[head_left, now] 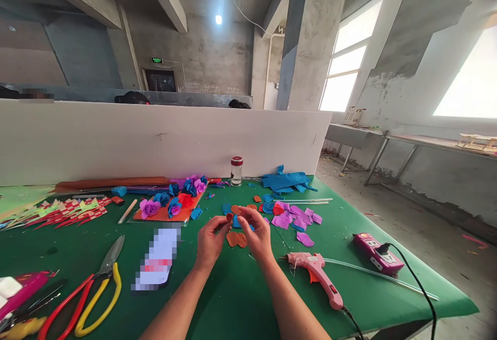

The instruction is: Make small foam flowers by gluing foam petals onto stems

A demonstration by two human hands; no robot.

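Observation:
Both my hands meet over the middle of the green table (240,298). My left hand (209,239) pinches a small red rolled paper bud (229,217) between thumb and fingers. My right hand (256,234) is closed around the same bud from the right, fingertips touching it. Just below the hands lie two orange paper petals (236,239). Purple petals (295,221), blue petals (267,206) and red pieces lie scattered just beyond the hands.
A pink glue gun (316,272) lies right of my forearm, a pink power strip (376,252) farther right. Red-and-yellow shears (97,288) and a phone (157,262) lie to the left. Finished paper roses (174,200), a glass jar (236,170) and a white partition (155,138) stand behind.

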